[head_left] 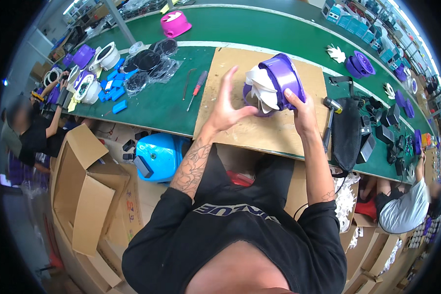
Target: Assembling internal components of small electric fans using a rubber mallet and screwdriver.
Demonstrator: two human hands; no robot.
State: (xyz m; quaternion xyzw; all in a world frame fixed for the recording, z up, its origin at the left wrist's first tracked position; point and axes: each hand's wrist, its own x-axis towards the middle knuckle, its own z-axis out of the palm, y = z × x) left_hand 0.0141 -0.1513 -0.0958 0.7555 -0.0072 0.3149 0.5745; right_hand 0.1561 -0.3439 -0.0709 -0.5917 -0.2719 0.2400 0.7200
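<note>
My right hand (303,109) grips the rim of a purple round fan housing (282,73), thumb on its near side, and holds it tilted above the cardboard sheet (225,132). A white fan blade wheel (261,90) sits at the housing's left-facing side. More purple plastic shows behind and below the blades; I cannot tell whether it is a separate part. To the left, my left hand (225,108) is open, thumb and fingers spread towards the blades, apparently with nothing in it.
Left of the cardboard lie a red-handled screwdriver (197,89), a hex key (186,84), black mesh grilles (147,60) and blue blocks (113,88). On the right are a hammer (330,115) and a black pouch (347,130). A pink housing (175,24) stands behind. Other people work at both sides.
</note>
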